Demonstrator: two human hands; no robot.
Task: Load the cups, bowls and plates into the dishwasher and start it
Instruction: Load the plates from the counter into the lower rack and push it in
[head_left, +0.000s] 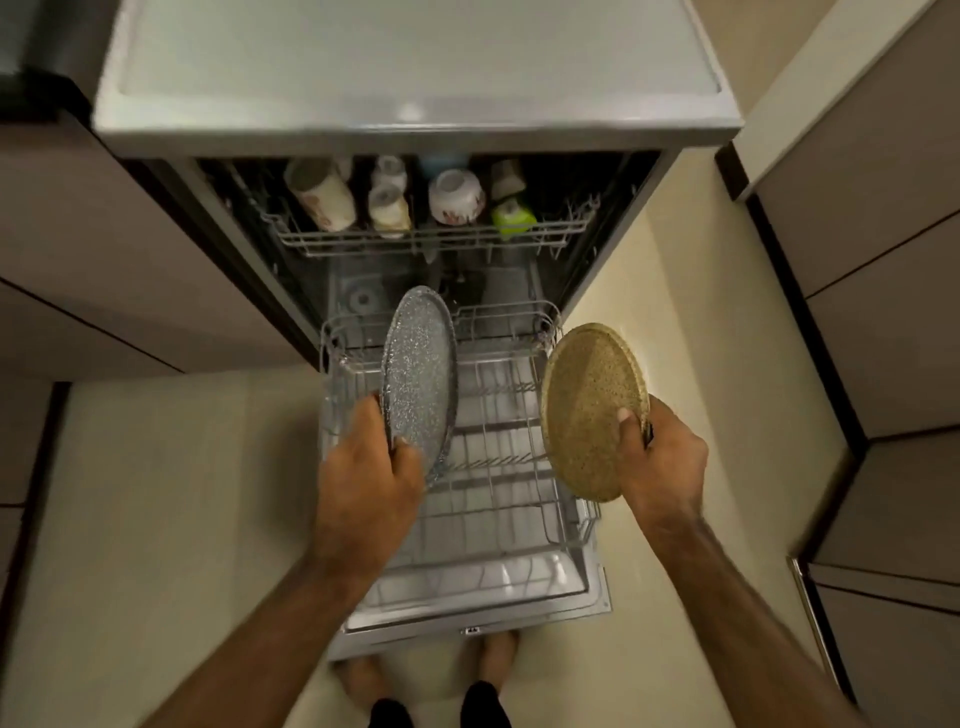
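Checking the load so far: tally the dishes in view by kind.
Plates: 2, grey plate in left hand, tan plate in right hand
Bowl: 1, in upper rack
Cups: 5, upper rack, including green cup
Total: 8; a blurred blue thing behind them is not counted

A pale cream floor (171, 519) is stretching between flat brown cabinets (104, 249) on the left and grey-brown drawer fronts (893, 332) on the right, with dark seams running across both. A slim metal handle (810, 608) is catching the dim, warm light on a lower right drawer.
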